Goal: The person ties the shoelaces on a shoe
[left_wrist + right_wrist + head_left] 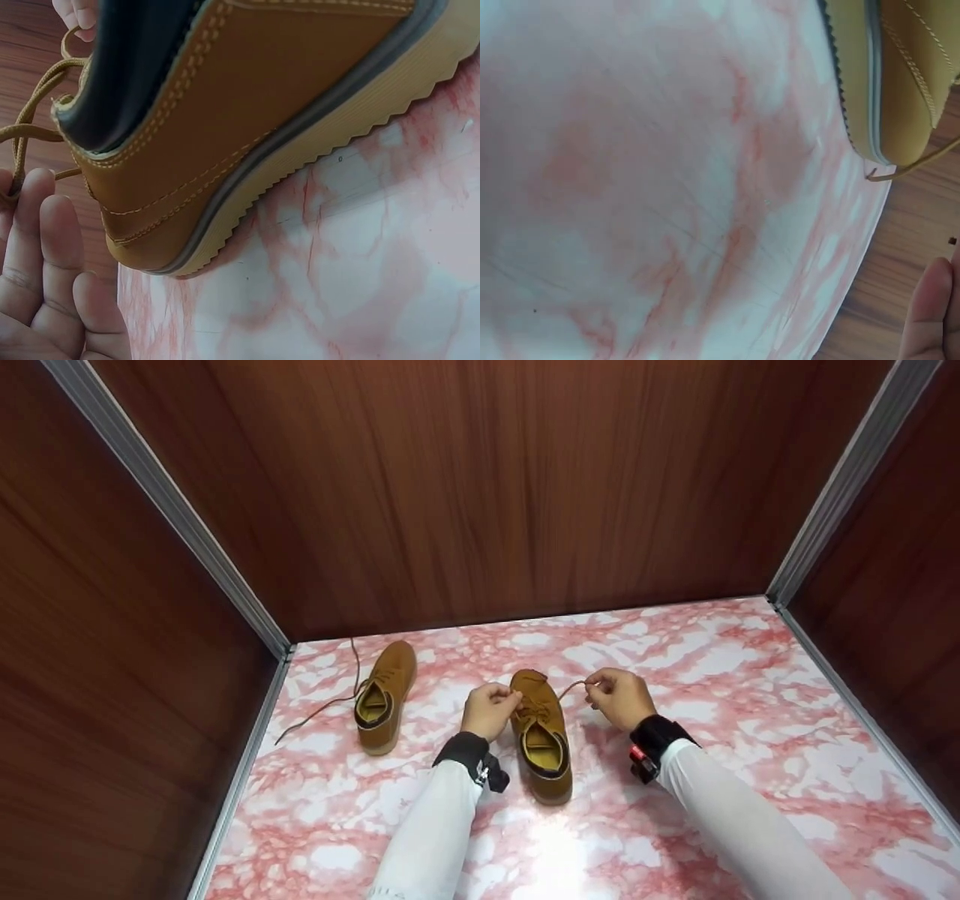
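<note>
A tan lace-up shoe (551, 789) with a dark collar and yellow lining stands upright between my two hands, its toe pointing away. My left hand (487, 712) is at its left side and pinches a brown shoelace (22, 131) between thumb and fingertips. To the right of the shoe, my right hand (621, 699) pinches a lace (571, 688) that runs out from the shoe's right side. Only a few fingers (928, 307) of that hand show in the right wrist view. The shoe's serrated pale sole (330, 139) rests on the marbled surface.
A matching shoe (405, 660) stands to the left, with its long loose lace (315, 714) trailing over the red and white surface (712, 825). Dark wood-grain panels (487, 495) with metal edging (172, 502) enclose the back and both sides.
</note>
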`<state>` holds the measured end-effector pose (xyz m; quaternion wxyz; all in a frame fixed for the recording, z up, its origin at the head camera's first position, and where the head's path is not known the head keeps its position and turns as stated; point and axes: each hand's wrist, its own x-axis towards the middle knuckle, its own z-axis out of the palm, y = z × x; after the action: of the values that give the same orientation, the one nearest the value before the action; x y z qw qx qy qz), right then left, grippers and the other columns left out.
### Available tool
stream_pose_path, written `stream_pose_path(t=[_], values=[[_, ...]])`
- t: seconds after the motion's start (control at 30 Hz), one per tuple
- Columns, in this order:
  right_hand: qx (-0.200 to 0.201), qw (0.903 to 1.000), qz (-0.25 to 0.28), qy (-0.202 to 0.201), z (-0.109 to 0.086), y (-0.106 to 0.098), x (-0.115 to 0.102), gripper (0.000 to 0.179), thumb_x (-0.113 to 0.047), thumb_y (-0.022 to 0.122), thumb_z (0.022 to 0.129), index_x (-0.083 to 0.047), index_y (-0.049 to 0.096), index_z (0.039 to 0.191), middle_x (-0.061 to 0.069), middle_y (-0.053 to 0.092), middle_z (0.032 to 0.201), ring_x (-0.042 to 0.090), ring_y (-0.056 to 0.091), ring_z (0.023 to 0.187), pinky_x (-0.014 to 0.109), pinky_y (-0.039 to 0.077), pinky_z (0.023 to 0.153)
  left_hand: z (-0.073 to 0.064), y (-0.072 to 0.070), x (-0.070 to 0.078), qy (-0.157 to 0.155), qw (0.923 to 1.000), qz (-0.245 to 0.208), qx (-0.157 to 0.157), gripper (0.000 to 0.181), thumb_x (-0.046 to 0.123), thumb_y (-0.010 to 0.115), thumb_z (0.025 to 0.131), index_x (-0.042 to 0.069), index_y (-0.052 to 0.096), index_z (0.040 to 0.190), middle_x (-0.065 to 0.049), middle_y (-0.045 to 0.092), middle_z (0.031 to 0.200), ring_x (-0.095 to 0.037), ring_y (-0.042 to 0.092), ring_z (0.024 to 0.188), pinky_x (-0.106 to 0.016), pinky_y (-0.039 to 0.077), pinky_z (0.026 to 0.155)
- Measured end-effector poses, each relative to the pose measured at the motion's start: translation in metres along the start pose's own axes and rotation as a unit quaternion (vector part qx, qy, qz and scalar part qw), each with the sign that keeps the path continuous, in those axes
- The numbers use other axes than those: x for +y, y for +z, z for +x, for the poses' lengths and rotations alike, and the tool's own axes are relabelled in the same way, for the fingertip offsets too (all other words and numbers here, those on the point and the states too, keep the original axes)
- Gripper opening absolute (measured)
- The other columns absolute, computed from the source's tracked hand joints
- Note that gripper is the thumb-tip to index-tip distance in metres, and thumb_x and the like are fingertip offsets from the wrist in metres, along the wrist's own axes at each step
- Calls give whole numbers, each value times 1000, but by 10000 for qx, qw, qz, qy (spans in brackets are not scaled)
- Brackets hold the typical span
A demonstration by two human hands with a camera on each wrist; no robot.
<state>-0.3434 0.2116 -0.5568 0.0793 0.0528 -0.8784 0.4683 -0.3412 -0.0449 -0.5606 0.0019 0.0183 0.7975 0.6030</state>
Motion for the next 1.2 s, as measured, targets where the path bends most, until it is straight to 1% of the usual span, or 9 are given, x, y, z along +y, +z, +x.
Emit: stream_pose_path(t=[0.13, 0.23, 0.4, 0.6, 0.73, 0.87, 0.93, 1.03, 1.2], values=[[48, 9969, 678, 387, 1, 1, -4, 14, -7, 63, 96, 0, 74, 100, 13, 81, 87, 24, 79, 78, 18, 56, 64, 0, 0, 1, 56, 10000, -23, -71, 13, 11, 70, 97, -1, 72, 94, -18, 79, 90, -28, 78, 87, -18, 52, 69], [176, 9921, 1098, 577, 1, 4, -8, 20, -19, 68, 99, 1, 74, 100, 13, 81, 89, 30, 80, 84, 19, 60, 69, 0, -1, 2, 127, 9998, 12, -121, 12, 11, 67, 97, -1, 71, 96, -18, 79, 91, -24, 78, 86, -19, 54, 73], [522, 9918, 927, 715, 0, 9, -18, 36, -40, 83, 89, -7, 76, 100, 6, 81, 86, 15, 78, 75, 19, 56, 68, -1, -2, 3, 61, 9998, 1, -165, 9, 11, 65, 97, 3, 68, 95, -16, 79, 88, -27, 76, 81, -19, 49, 65], [547, 9832, 1629, 609, 0, 15, -25, 26, -6, 78, 90, 5, 72, 113, 20, 80, 102, 0, 72, 76, 17, 59, 72, -4, -2, 6, -23, 9990, -308, -323, 6, 8, 66, 97, 4, 65, 92, -20, 77, 86, -46, 74, 86, -18, 45, 56], [344, 9783, 1979, 506, 2, 17, -28, 33, 5, 69, 93, 7, 67, 126, 28, 76, 112, 7, 76, 81, 16, 60, 77, -3, -2, 7, 143, 9988, -363, -295, 5, 5, 67, 95, 1, 65, 94, -23, 77, 91, -40, 75, 81, -21, 52, 62], [135, 9741, 2176, 599, 3, 15, -34, 46, 1, 69, 97, 5, 57, 141, 28, 75, 115, 7, 77, 83, 16, 59, 80, -2, -1, 9, 276, 9978, -537, -266, 6, 3, 68, 94, -1, 64, 96, -24, 77, 94, -29, 75, 81, -31, 61, 74], [79, 9705, 2316, 665, 3, 15, -37, 45, -3, 70, 98, 8, 57, 139, 27, 76, 115, 1, 75, 82, 17, 60, 82, -3, 0, 12, 268, 9968, -691, -300, 5, 1, 68, 94, -1, 64, 96, -24, 77, 96, -24, 74, 84, -36, 63, 81], [150, 9654, 2513, 681, 3, 16, -41, 32, -5, 73, 97, 11, 67, 124, 23, 78, 110, 1, 76, 82, 23, 62, 84, -4, 1, 16, 273, 9961, -760, -367, 5, 2, 69, 95, 0, 65, 95, -19, 78, 100, -13, 72, 86, -29, 61, 83], [231, 9521, 2958, 736, 1, 15, -43, 18, -4, 66, 101, 10, 67, 113, 13, 81, 100, 7, 77, 82, 28, 64, 83, -6, 3, 20, 322, 9972, -604, -286, 12, 14, 74, 95, 5, 67, 91, -3, 73, 84, -5, 62, 77, -19, 49, 74]])
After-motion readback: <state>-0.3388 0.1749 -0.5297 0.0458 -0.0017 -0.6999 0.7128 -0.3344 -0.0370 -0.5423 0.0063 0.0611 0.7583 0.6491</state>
